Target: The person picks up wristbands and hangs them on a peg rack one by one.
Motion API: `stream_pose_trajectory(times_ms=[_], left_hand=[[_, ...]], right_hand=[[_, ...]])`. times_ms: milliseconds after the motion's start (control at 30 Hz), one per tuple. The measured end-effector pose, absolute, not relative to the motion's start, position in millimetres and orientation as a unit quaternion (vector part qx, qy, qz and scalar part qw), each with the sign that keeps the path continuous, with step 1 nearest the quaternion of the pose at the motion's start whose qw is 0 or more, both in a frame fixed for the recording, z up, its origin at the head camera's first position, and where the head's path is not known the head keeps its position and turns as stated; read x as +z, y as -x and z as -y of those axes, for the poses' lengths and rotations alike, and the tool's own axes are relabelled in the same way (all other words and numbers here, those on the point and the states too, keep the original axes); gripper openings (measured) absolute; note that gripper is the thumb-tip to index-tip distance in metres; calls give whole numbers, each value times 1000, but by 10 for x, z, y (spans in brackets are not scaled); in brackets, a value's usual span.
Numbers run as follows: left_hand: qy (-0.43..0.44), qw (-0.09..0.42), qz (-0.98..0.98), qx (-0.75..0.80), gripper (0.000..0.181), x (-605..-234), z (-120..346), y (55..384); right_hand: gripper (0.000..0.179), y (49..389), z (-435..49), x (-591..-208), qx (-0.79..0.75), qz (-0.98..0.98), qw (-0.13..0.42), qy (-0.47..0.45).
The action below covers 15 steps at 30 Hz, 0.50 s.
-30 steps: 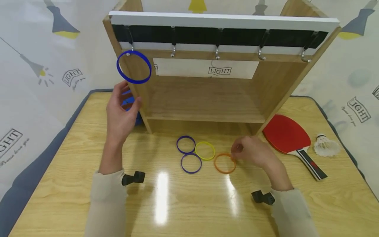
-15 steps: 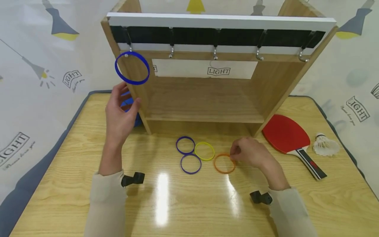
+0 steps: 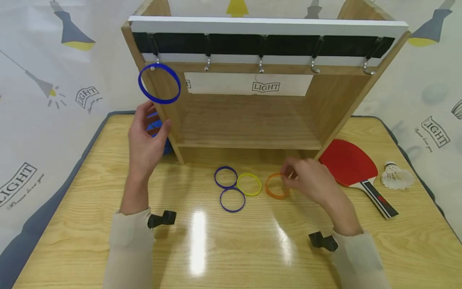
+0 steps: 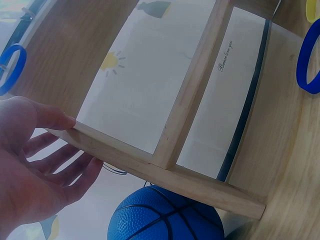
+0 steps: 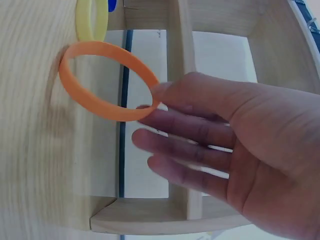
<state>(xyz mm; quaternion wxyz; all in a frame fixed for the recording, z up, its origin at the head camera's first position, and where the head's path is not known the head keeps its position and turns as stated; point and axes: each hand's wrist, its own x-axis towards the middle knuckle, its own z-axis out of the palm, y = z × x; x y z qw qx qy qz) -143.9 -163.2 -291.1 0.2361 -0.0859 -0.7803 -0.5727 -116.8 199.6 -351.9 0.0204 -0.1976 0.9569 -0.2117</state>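
Note:
My right hand (image 3: 314, 180) pinches the rim of an orange silicone wristband (image 5: 85, 97) between thumb and index finger. The band tilts, its far side close over the table; the other fingers extend loosely beneath. With thumb at the front edge and fingers along the outer side, my left hand (image 3: 144, 140) holds the left panel of a wooden shelf (image 4: 165, 172). A blue wristband (image 3: 177, 90) hangs from the leftmost hook. On the table, left of the orange band, lie a yellow wristband (image 3: 249, 195) and two blue ones, the upper band (image 3: 225, 167) and lower band (image 3: 232, 211).
Along the shelf's top runs a black and white hook rail (image 3: 234, 43) with several metal hooks. A red table tennis bat (image 3: 350, 160) and a shuttlecock (image 3: 397, 177) lie to the right. Behind the left hand is a blue ball (image 4: 165, 215) with black seams.
My right hand has raised the orange wristband and moved it slightly toward the shelf, tilting it off the tabletop. The left hand stays on the shelf's side panel.

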Motion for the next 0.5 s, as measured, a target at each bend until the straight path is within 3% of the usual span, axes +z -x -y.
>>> stream_pose_trajectory(times_ms=[133, 500], left_hand=[[84, 235, 781, -572, 44, -2907, 1634, 1437], [87, 232, 781, -573, 44, -2891, 1631, 1423]], right_hand=[[25, 1150, -1965, -3502, -203, -951, 17, 233], [16, 1139, -1961, -3512, -199, -947, 55, 245]])
